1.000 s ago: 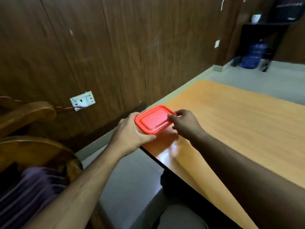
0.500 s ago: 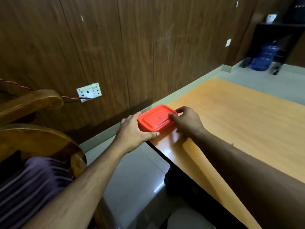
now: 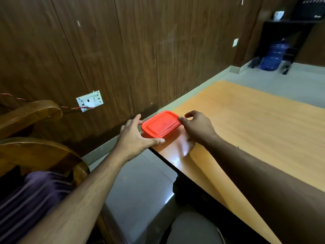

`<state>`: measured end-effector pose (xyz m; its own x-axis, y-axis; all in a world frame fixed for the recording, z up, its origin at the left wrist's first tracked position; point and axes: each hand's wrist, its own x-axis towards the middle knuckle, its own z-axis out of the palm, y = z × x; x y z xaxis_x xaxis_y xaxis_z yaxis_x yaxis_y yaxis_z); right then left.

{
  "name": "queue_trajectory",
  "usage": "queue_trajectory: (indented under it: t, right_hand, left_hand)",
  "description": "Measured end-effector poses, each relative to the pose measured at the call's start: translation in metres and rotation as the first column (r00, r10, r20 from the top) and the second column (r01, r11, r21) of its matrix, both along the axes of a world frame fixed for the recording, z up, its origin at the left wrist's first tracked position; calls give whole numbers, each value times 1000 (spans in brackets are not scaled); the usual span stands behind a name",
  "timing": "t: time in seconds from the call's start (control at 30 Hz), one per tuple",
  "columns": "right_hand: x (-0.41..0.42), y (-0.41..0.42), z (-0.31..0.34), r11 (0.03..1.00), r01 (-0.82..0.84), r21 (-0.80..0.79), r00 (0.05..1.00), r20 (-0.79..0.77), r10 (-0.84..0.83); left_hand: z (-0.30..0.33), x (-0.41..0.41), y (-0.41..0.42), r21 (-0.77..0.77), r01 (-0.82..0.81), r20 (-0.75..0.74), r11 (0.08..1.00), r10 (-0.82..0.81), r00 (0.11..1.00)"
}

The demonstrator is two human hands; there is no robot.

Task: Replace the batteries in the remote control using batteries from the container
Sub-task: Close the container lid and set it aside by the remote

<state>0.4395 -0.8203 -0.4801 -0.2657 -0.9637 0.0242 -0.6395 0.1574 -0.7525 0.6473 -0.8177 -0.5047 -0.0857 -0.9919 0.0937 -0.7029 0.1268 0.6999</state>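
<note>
Red box with its lid on, sitting at the near corner of the tabletop, right by the edge. Left hand spread wide around the box's left end, thumb along the near side, fingers reaching past the far side. Can't tell if those fingers touch. Right hand at the box's right end, fingers loosely bent, thumb tip against the lid's rim. Wall plug on the brown wall behind. Blue water jug far off on the floor.
</note>
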Motion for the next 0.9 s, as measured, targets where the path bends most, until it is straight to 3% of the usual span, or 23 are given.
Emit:
queue_trajectory:
  t: [0.17,0.27,0.47,0.67,0.77,0.9]
  right_hand:
    - [-40,52,12,997,28,-66,999,-36,-31]
    - [-74,100,23,994,77,-71,997,-7,-78]
    - [-152,204,35,978,203,-51,979,11,-203]
    - [-238,310,27,895,444,-47,894,-39,-446]
    - [-269,347,12,856,517,-12,853,-71,-516]
    - [-294,373,-10,836,545,66,828,-199,-524]
  left_hand:
    - [31,-24,28,-213,27,8,977,-26,1000]
    - [42,-63,49,-261,111,-80,959,-136,987]
    - [46,-166,101,-136,372,-213,918,-393,894]
    - [33,-282,171,75,617,-259,783,-582,770]
    - [21,-329,202,184,668,-256,721,-621,741]
    - [8,-363,230,250,665,-263,703,-612,746]
